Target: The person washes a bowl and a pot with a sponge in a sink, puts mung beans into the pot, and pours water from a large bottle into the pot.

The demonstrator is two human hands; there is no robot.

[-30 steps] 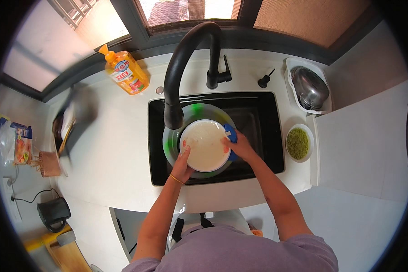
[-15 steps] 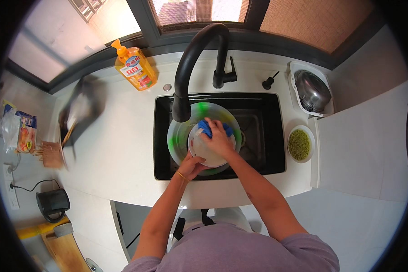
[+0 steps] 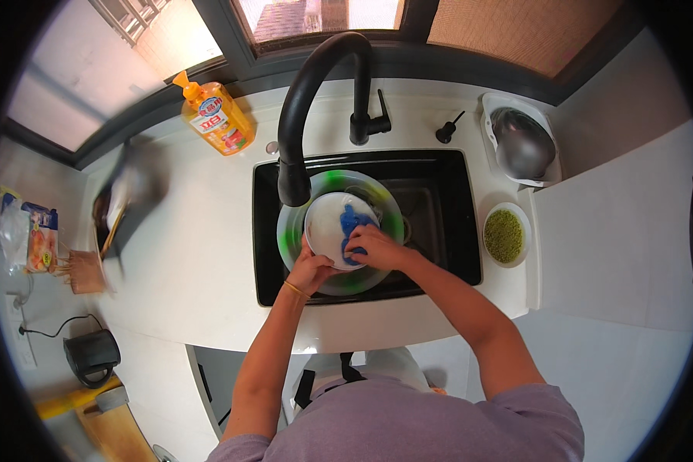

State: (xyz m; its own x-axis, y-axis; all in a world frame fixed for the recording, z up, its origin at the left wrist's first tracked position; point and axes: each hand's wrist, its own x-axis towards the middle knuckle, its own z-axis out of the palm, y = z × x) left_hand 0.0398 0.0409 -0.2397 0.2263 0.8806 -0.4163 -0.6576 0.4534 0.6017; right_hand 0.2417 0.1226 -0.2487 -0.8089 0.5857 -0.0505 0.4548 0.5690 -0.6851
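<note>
A white bowl (image 3: 323, 225) is held tilted above a translucent, green-tinted basin (image 3: 288, 240), which stands in the black sink (image 3: 453, 258). Its near-left rim is gripped by my left hand (image 3: 313, 271), whose thumb lies along the edge. A blue cloth (image 3: 349, 217) lies against the inside of the bowl on the right. My right hand (image 3: 379, 248) pinches the lower part of this cloth, fingers bent and pressed together. What lies at the bottom of the basin is mostly hidden by the bowl and hands.
Over the sink's left part arches a black faucet (image 3: 292, 115). An orange pump bottle (image 3: 219, 119) stands behind on the left. To the right are a bowl of green beans (image 3: 504, 236) and a white tray (image 3: 491, 108) holding a metal pot (image 3: 525, 146). A black kettle (image 3: 91, 354) sits far left.
My right hand has slid from the bowl's far side toward its near right edge, with the cloth now more spread out. The bowl has tilted, showing more of its inside.
</note>
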